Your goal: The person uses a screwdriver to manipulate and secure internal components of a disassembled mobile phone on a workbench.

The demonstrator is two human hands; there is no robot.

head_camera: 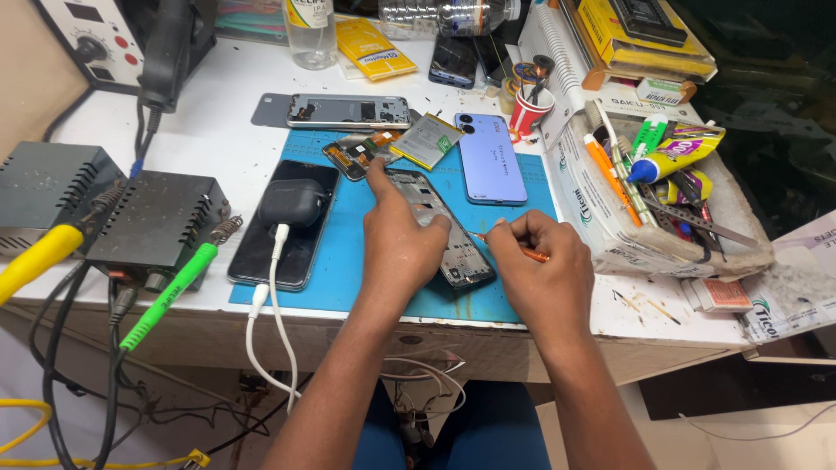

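Note:
An opened phone frame [453,248] lies tilted on the blue work mat [348,261]. My left hand [401,239] rests on it and presses it down, fingers spread over its upper half. My right hand [540,270] grips an orange screwdriver [522,251] whose tip points at the frame's right edge. Just beyond the frame lie a circuit board [359,153], a phone battery [425,141] and a lilac phone back cover [490,158].
A black phone with an earbud case [292,204] on it lies at the mat's left, white cables hanging off. Two black boxes [157,218] with yellow and green handles sit left. A tool-filled white box [644,200] stands right. Another opened phone [348,111] lies farther back.

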